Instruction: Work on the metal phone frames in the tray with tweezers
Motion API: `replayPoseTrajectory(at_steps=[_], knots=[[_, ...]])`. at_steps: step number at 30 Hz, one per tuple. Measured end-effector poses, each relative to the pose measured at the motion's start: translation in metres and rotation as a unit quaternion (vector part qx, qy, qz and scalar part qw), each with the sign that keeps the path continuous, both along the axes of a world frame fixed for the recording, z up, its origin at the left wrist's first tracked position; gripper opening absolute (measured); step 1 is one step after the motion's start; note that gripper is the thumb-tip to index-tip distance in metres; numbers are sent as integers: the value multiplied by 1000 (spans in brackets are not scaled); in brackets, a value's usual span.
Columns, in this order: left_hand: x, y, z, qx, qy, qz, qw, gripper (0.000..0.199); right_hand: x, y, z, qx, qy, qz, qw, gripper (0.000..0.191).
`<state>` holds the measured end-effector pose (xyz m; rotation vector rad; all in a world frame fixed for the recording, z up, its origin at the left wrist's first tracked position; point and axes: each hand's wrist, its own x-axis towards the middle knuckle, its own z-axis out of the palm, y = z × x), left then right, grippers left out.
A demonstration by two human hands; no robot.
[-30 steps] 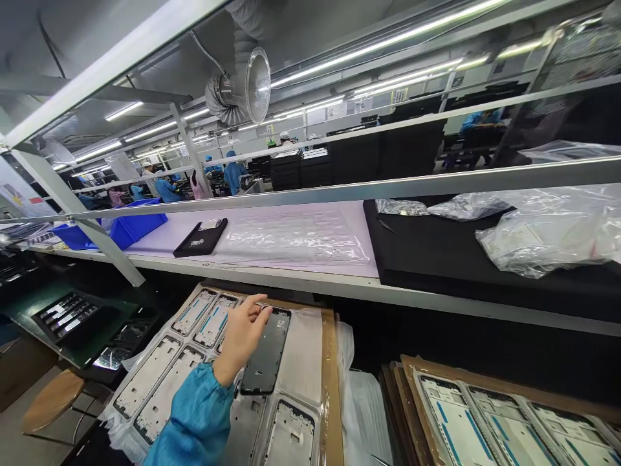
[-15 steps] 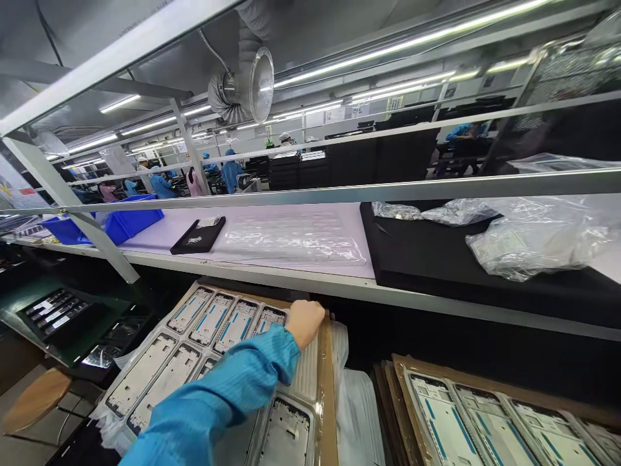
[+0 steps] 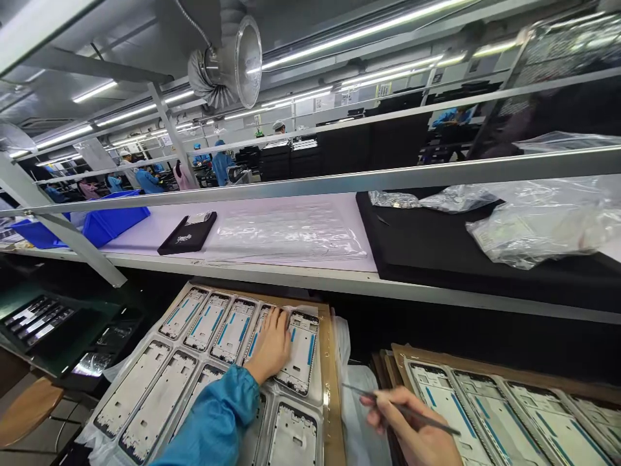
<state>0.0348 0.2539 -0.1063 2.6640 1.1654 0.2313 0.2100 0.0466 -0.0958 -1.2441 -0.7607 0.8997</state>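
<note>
A clear plastic tray holds metal phone frames in two rows, several of them with blue strips. My left hand lies over the fourth frame of the far row, its fingers bent down around the phone frame and covering most of it. Just right of those fingers sits another phone frame in the last slot. My right hand pinches slim black tweezers, their thin tip pointing left toward the tray's cardboard edge.
At right stands a second stack of trays with frames. Above, a shelf bears clear plastic sheets, a small black tray, blue bins and bagged parts. A metal rail crosses in front.
My left hand has moved left and nearer, from the last slot to the fourth frame. A phone frame now fills that last slot. My right hand has come into view with tweezers.
</note>
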Motion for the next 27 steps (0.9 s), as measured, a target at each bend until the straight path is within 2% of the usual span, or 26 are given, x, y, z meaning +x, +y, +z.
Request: replayPoseTrajectory(at_steps=[2,5,8,10,16,21,27], knots=[[8,-6,-7,-11,-10,20,1000,54,5,32,7,22,-31,0,999,40],[20,-14,-7,-23,-18,32,999,62,11,81,9,34,-62,0,998,45],[27,-21,-5,-38,-36,47,998,66,16,119,0,31,-72,6,997,51],[30,-26,-4,-59,-54,64,995,67,19,134,-9,26,-73,9,997,53],[32,-31,0,-110,-95,69,987,67,27,142,-32,22,-65,10,998,51],[33,-28,7,-75,-113,76,988,59,30,144,-39,23,-45,14,999,49],[42,-35,-2,-78,-172,134,973,56,27,141,-44,45,-16,-21,999,48]])
